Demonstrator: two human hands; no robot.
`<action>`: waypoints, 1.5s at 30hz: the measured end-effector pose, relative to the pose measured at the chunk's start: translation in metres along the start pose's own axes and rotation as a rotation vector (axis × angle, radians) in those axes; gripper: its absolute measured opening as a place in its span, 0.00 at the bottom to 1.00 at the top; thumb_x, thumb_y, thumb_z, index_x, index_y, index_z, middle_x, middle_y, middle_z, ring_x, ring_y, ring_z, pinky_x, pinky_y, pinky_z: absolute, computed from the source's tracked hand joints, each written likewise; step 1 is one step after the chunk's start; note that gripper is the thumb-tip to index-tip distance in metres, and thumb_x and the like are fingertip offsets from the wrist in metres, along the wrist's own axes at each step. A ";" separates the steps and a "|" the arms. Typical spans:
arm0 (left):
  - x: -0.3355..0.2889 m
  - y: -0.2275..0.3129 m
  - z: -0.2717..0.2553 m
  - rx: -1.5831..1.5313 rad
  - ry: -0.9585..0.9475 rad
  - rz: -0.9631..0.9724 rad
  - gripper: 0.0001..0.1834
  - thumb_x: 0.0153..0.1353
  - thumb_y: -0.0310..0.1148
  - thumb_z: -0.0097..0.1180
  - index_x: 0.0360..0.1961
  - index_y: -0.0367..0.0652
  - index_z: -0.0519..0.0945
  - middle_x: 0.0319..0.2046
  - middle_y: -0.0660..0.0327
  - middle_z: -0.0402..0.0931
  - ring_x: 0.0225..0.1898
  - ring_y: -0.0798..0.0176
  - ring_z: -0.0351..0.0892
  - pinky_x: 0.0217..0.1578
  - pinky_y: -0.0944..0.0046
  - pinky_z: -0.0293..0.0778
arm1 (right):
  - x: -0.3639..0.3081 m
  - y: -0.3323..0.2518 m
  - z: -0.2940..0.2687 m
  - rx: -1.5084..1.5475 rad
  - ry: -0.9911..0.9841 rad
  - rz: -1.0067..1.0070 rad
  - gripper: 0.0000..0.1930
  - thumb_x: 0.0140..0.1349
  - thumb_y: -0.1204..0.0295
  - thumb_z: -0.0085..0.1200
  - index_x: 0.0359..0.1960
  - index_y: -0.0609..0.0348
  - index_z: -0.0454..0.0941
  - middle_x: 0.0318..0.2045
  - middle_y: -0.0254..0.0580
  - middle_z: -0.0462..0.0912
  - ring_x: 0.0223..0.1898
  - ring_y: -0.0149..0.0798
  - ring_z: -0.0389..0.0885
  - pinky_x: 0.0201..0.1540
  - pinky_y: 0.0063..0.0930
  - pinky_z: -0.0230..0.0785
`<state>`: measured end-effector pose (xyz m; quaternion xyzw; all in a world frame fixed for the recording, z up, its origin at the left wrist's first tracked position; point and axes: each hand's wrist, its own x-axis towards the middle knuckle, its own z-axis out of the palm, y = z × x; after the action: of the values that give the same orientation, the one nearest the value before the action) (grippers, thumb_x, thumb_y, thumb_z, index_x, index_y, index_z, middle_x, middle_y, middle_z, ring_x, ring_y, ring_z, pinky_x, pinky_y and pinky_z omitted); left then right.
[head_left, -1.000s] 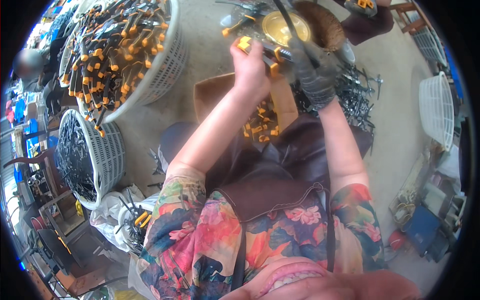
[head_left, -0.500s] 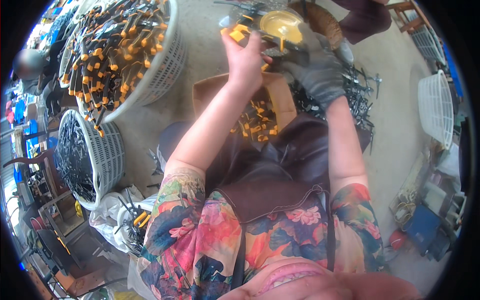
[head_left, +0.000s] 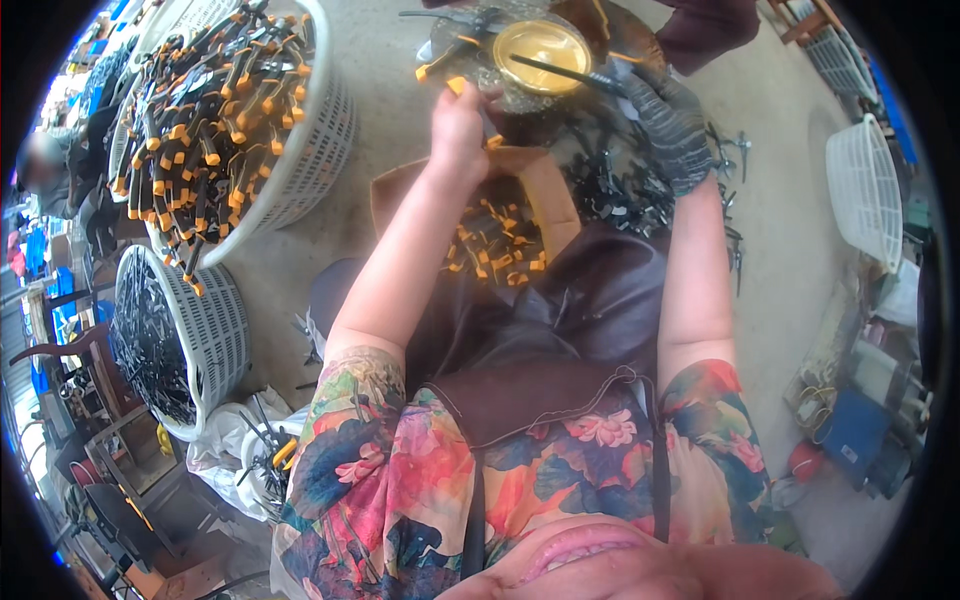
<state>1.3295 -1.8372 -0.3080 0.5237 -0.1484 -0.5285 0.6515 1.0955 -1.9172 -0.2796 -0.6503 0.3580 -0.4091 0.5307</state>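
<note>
My bare left hand (head_left: 460,130) is closed around an orange-and-black handle grip, with orange ends showing at its fingers. My right hand (head_left: 672,130), in a grey striped glove, grips pliers whose head is hidden in the glove. A dark handle (head_left: 552,68) of those pliers reaches left across a yellow dish (head_left: 575,50). Just below my left hand stands an open cardboard box (head_left: 562,200) with several orange-and-black grips (head_left: 495,245) inside. Dark metal pliers (head_left: 620,185) lie heaped between the box and my right hand.
At left, a big white basket (head_left: 325,130) is heaped with orange-tipped pliers. Below it, another basket (head_left: 225,310) holds dark metal pieces. A white bag (head_left: 215,450) lies nearby. An upright white crate (head_left: 862,190) is at right. Another person (head_left: 50,170) is at far left.
My hands have moved apart: the left slightly left and down, the right to the right. The pliers' dark handle now shows bare above the yellow dish.
</note>
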 end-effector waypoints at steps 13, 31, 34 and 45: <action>0.003 -0.017 0.017 -0.052 -0.107 -0.036 0.13 0.68 0.28 0.43 0.52 0.37 0.64 0.51 0.54 0.71 0.46 0.59 0.74 0.44 0.61 0.72 | 0.018 0.020 0.004 -0.171 -0.003 0.058 0.18 0.60 0.65 0.58 0.50 0.59 0.78 0.40 0.38 0.83 0.41 0.28 0.77 0.47 0.22 0.69; 0.003 -0.006 0.013 0.001 -0.087 -0.032 0.13 0.69 0.29 0.42 0.52 0.37 0.63 0.50 0.52 0.71 0.48 0.57 0.77 0.42 0.60 0.75 | 0.013 0.004 -0.001 0.385 0.199 0.335 0.14 0.60 0.69 0.58 0.44 0.64 0.78 0.33 0.36 0.81 0.31 0.25 0.78 0.27 0.18 0.71; 0.000 0.008 0.010 -0.119 -0.070 -0.019 0.12 0.69 0.29 0.42 0.50 0.36 0.63 0.48 0.50 0.72 0.46 0.55 0.78 0.43 0.58 0.77 | -0.006 -0.015 0.004 0.510 0.217 0.278 0.14 0.59 0.70 0.59 0.44 0.63 0.78 0.34 0.37 0.81 0.29 0.25 0.77 0.27 0.17 0.69; 0.009 0.021 -0.008 -0.345 -0.083 -0.028 0.15 0.71 0.33 0.38 0.50 0.30 0.63 0.42 0.47 0.74 0.43 0.51 0.79 0.42 0.58 0.81 | -0.026 -0.032 0.028 0.014 0.161 -0.111 0.13 0.59 0.70 0.58 0.44 0.64 0.80 0.37 0.36 0.83 0.39 0.25 0.78 0.45 0.21 0.70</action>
<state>1.3497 -1.8428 -0.2968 0.3838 -0.0752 -0.5764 0.7175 1.1110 -1.8773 -0.2552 -0.6305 0.3599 -0.4915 0.4811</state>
